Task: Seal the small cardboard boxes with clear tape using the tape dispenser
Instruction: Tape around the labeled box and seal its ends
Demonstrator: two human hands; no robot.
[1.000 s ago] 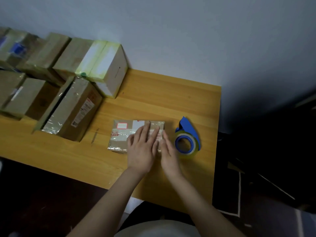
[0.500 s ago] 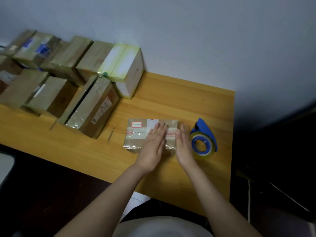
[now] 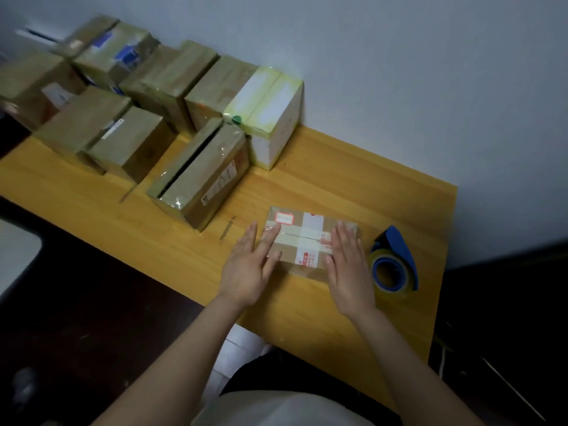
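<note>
A small flat cardboard box (image 3: 307, 238) with red-and-white labels and a cross of clear tape lies on the wooden table (image 3: 338, 173). My left hand (image 3: 249, 265) lies flat at the box's left end, its fingers straight and reaching onto the top. My right hand (image 3: 350, 269) lies flat on the box's right end, fingers straight. The blue tape dispenser (image 3: 395, 262) with its roll of clear tape stands on the table just right of my right hand, untouched.
Several taped cardboard boxes (image 3: 203, 176) are packed together at the table's back left, among them a white box (image 3: 270, 118) against the wall. The table's right edge lies just beyond the dispenser, with dark floor past it.
My hands were side by side on the box's right half. The left hand has slid to the left end, the right stays at the right end. The view has shifted left.
</note>
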